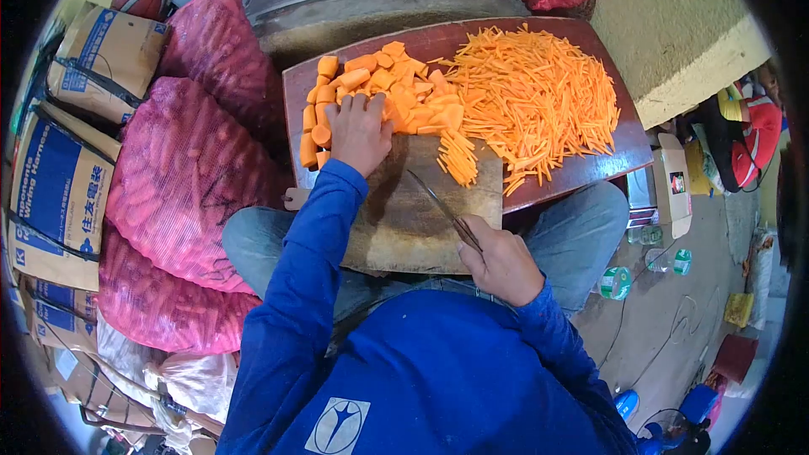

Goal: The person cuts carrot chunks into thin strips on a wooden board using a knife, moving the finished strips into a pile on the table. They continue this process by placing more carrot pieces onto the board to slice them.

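Note:
My right hand (504, 265) is wrapped round the handle of a knife (444, 211). Its blade points up and left over a worn wooden cutting board (396, 244). My left hand (361, 133) reaches past the board's far left corner, fingers apart, with the fingertips on a pile of peeled carrot chunks (356, 78). Whatever lies under the palm is hidden. Carrot slices (430, 115) are heaped to the right of that hand. A small bundle of cut carrot sticks (458, 157) rests at the board's far right, beside a large mound of carrot strips (539, 93).
The board lies partly on a reddish-brown table (619, 160) and over my lap. Full pink mesh sacks (185, 177) and cardboard boxes (63, 185) crowd the left. A concrete ledge (674, 50) rises at the far right. Plastic bottles (615, 283) lie on the floor.

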The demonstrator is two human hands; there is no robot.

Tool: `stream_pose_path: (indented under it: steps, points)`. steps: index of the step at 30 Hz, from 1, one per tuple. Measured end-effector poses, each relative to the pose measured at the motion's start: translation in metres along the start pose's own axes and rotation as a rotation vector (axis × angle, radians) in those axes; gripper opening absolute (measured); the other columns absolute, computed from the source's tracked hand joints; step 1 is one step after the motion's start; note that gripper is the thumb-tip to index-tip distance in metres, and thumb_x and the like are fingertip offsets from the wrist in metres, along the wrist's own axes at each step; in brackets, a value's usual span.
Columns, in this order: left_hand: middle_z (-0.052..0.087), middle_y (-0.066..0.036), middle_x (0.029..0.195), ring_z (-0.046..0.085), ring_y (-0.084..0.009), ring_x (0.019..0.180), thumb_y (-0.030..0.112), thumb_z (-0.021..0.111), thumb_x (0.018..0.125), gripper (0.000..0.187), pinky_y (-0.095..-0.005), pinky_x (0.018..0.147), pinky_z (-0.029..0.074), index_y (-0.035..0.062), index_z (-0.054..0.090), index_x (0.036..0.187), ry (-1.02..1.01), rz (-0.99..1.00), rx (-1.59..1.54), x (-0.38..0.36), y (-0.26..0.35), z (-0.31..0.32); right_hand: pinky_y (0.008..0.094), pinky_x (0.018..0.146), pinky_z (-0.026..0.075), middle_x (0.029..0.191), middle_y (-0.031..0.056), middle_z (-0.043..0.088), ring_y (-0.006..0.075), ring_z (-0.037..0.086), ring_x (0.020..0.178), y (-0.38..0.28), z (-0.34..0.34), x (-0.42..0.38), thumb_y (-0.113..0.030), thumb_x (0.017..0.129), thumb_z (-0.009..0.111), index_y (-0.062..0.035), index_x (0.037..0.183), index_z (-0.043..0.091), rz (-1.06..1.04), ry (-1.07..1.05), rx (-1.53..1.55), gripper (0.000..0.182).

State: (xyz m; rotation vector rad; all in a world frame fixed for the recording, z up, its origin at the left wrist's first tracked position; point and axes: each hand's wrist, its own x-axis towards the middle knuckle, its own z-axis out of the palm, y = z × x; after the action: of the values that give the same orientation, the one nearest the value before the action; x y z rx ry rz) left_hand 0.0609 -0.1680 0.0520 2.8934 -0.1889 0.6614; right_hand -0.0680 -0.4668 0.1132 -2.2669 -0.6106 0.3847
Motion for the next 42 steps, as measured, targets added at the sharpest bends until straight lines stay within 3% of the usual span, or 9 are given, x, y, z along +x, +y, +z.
stream_pose_path:
  steps: [9,11,14,18,21,24,26,33,42]
  points:
    - [0.069,-0.01,0.092,0.066,-0.0277,0.09,0.012,0.077,0.092,0.017,-0.0451,0.088,0.044,0.0065,0.077,0.108,0.274,-0.029,-0.187,-0.031,0.008,-0.026,0.0604,0.074,0.056,0.088,0.0289,0.072,0.0525,0.071,0.085,0.005,-0.006,0.005,-0.02,0.101,0.065,-0.0067,0.129,0.06,0.051,0.017,0.102,0.031]
    - [0.068,-0.01,0.087,0.066,-0.0265,0.08,0.008,0.078,0.093,0.016,-0.0391,0.076,0.051,0.0028,0.077,0.108,0.159,-0.341,-0.629,-0.054,0.022,-0.038,0.0598,0.074,0.056,0.088,0.0293,0.071,0.0528,0.07,0.085,0.004,-0.007,0.005,-0.02,0.101,0.065,-0.0061,0.129,0.061,0.075,0.015,0.118,0.032]
    - [0.069,-0.012,0.087,0.068,-0.025,0.076,0.001,0.077,0.093,0.03,-0.0329,0.066,0.053,0.0012,0.074,0.123,0.124,-0.471,-0.844,-0.099,0.055,-0.044,0.0589,0.074,0.055,0.088,0.0295,0.071,0.0531,0.07,0.085,0.002,-0.009,0.008,-0.019,0.1,0.065,-0.0057,0.13,0.062,0.095,-0.009,0.138,0.033]
    - [0.072,-0.014,0.095,0.071,-0.0247,0.083,-0.002,0.078,0.092,0.045,-0.0335,0.07,0.056,0.0013,0.068,0.135,-0.06,-0.688,-0.931,-0.14,0.085,-0.061,0.0585,0.074,0.055,0.089,0.0296,0.071,0.0532,0.07,0.086,-0.004,-0.011,0.011,-0.019,0.1,0.066,-0.0049,0.129,0.062,0.069,-0.039,0.108,0.032]
    - [0.069,-0.013,0.097,0.069,-0.0219,0.084,0.001,0.081,0.09,0.053,-0.0332,0.077,0.057,0.0008,0.065,0.141,-0.01,-0.466,-0.763,-0.15,0.083,-0.072,0.059,0.075,0.055,0.089,0.0302,0.071,0.0536,0.07,0.087,-0.013,-0.014,0.01,-0.018,0.1,0.066,-0.0041,0.126,0.062,0.065,-0.067,0.089,0.03]
    - [0.067,-0.016,0.107,0.07,-0.027,0.088,0.0,0.081,0.089,0.049,-0.036,0.078,0.058,0.0006,0.067,0.136,-0.205,-0.387,-0.745,-0.15,0.072,-0.087,0.0602,0.075,0.055,0.089,0.031,0.071,0.0541,0.069,0.087,-0.017,-0.012,0.007,-0.019,0.101,0.066,-0.0036,0.124,0.062,0.059,-0.065,0.102,0.028]
    - [0.061,-0.017,0.107,0.068,-0.0382,0.089,-0.001,0.08,0.086,0.048,-0.0425,0.075,0.058,-0.0014,0.065,0.131,-0.132,-0.09,-0.718,-0.157,0.064,-0.075,0.0609,0.075,0.055,0.089,0.0313,0.07,0.0543,0.069,0.087,-0.019,-0.008,0.006,-0.019,0.101,0.065,-0.0035,0.123,0.061,0.061,-0.063,0.127,0.027]
    - [0.063,-0.022,0.107,0.068,-0.0417,0.094,-0.003,0.081,0.084,0.037,-0.0436,0.077,0.057,-0.0016,0.07,0.119,-0.187,-0.079,-0.552,-0.159,0.069,-0.061,0.0635,0.075,0.054,0.09,0.0309,0.072,0.0553,0.069,0.088,-0.023,0.007,0.018,-0.021,0.102,0.065,-0.0044,0.126,0.058,-0.066,-0.115,0.105,0.03]
    - [0.062,-0.018,0.116,0.064,-0.0353,0.098,0.005,0.066,0.085,0.035,-0.0453,0.085,0.058,-0.0034,0.07,0.119,-0.233,0.085,-0.438,-0.15,0.066,-0.055,0.0596,0.077,0.055,0.096,0.0309,0.071,0.053,0.071,0.091,-0.038,0.007,0.002,-0.018,0.102,0.065,-0.0016,0.128,0.055,-0.01,-0.173,0.017,0.032]
